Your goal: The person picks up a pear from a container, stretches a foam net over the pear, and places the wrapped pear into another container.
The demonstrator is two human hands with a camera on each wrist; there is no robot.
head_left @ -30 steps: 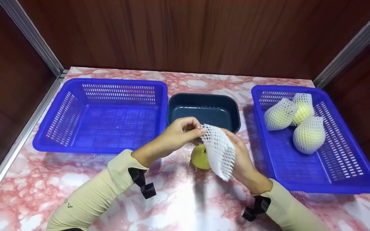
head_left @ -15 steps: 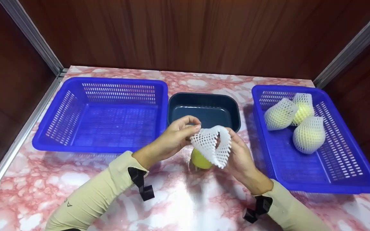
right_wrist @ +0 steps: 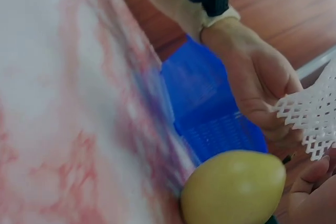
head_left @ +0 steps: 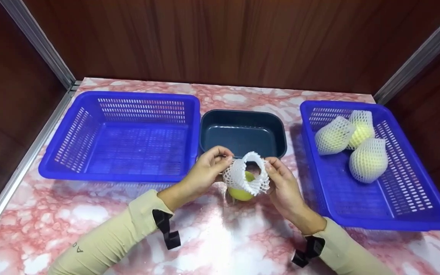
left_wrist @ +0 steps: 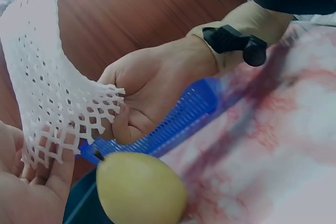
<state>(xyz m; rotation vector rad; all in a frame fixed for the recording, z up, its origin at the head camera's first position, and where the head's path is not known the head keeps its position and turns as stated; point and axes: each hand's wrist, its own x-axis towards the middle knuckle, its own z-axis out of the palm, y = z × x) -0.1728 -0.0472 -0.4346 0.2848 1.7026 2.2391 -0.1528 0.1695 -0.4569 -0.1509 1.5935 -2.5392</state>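
A white foam fruit net (head_left: 238, 176) is stretched between both hands, its round mouth held wide. My left hand (head_left: 201, 170) pinches the net's left edge between thumb and fingers. On the opposite edge, my right hand (head_left: 287, 191) pinches the mesh. Below the net a yellow-green pear (head_left: 241, 194) stands on the table, partly hidden by the mesh in the head view. Both wrist views show the bare pear (left_wrist: 140, 190) with its dark stem, apart from the net (left_wrist: 44, 72). Neither hand touches the pear.
A blue basket (head_left: 118, 178) stands on the left. Behind the hands is a dark rectangular tub (head_left: 243, 112). The right blue basket (head_left: 388, 223) holds 3 fruits in foam nets (head_left: 368, 160). Wood-grain panels (head_left: 220, 42) enclose the pink marbled table (head_left: 90, 214).
The net has turned from hanging flat and sideways to facing upward, and its mouth has spread into a ring. The right fingers shifted to the net's rim. The pear stayed put.
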